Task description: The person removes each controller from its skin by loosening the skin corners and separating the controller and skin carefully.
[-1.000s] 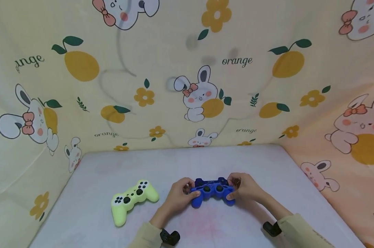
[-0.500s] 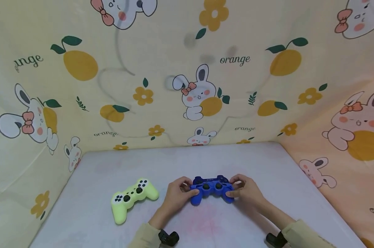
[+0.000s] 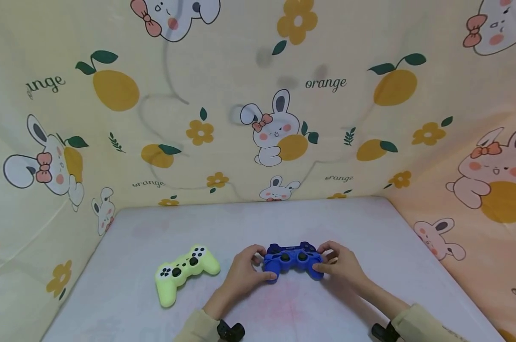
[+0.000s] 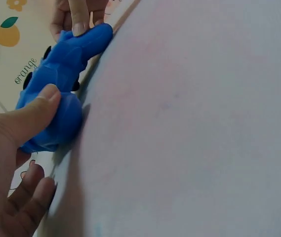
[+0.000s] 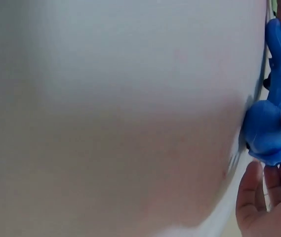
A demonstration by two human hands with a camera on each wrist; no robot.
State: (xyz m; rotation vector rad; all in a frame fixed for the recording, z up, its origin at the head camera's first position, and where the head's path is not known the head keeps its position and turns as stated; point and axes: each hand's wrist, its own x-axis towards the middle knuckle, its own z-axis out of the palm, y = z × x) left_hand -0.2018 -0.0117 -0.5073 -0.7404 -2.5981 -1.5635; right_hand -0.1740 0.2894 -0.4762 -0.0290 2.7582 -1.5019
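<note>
A blue game controller [image 3: 293, 266] faces the far wall mid-table, between the two hands. A lighter blue rubbery cover [image 4: 61, 71] wraps its handles and front, while the darker top edge with the shoulder buttons shows bare. My left hand [image 3: 246, 270] grips its left end, thumb on the left handle and index finger at the upper corner. At the right end, my right hand [image 3: 344, 262] pinches the cover, thumb on the right handle and fingers around the outer edge. In the right wrist view, fingertips [image 5: 273, 173] touch the cover's lower rim.
A pale yellow-green controller [image 3: 185, 271] lies on the white table [image 3: 155, 225], left of the left hand. Patterned cloth walls [image 3: 223, 76] with rabbits and oranges enclose the table at the back and both sides.
The left thumb has slid down the left handle toward its tip. The right hand's fingers have moved slightly and loosened at the upper right corner. The controller stays almost in place.
</note>
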